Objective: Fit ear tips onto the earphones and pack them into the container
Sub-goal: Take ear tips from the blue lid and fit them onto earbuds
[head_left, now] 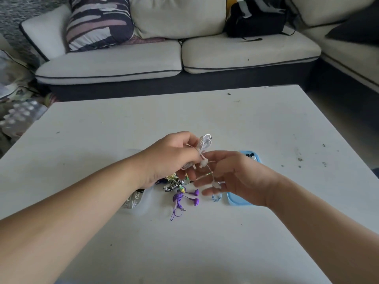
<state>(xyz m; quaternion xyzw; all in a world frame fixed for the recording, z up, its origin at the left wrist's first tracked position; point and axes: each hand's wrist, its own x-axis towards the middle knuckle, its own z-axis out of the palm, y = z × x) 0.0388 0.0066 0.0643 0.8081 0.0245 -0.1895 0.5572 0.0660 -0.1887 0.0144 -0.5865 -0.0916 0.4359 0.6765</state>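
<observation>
Your left hand (174, 158) gripped the coiled white earphones (205, 143) above the bench (123, 124). Your right hand (238, 177) lay open, its fingers (217, 157) spread, with the two buds (204, 163) dangling against them. The set looked feather-light and limp, its thin wire prone to tangling, so each small hard bud was the place to pinch. The blue container (238, 202) sat beneath your right hand.

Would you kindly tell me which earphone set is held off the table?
The white set, its coil gripped by the left hand; the purple set and striped set lie on the table.
</observation>
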